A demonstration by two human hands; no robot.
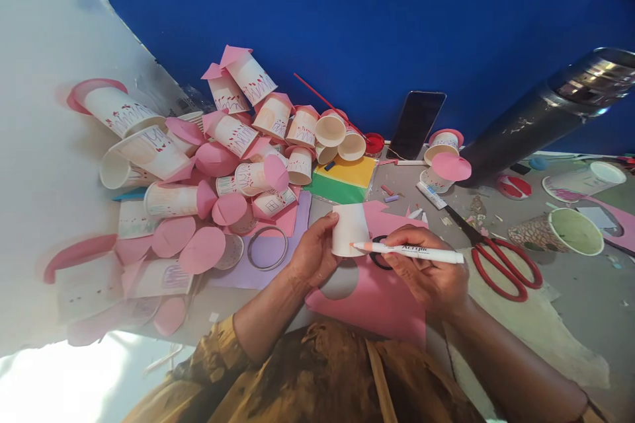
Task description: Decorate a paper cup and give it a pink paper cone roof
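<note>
My left hand (313, 252) is closed round a white paper cup (350, 229), holding it upside down over a pink paper sheet (377, 294). My right hand (426, 271) grips a white acrylic marker (411, 252) with an orange tip. The tip touches the cup's side. A round hole is cut in the pink sheet just below the cup.
A heap of decorated paper cups with pink round lids (218, 165) lies to the left. Red-handled scissors (506, 261) lie to the right, near a green-lined cup (560, 231). A phone (415, 124) and a dark flask (546, 112) stand at the back, by green and yellow paper (344, 180).
</note>
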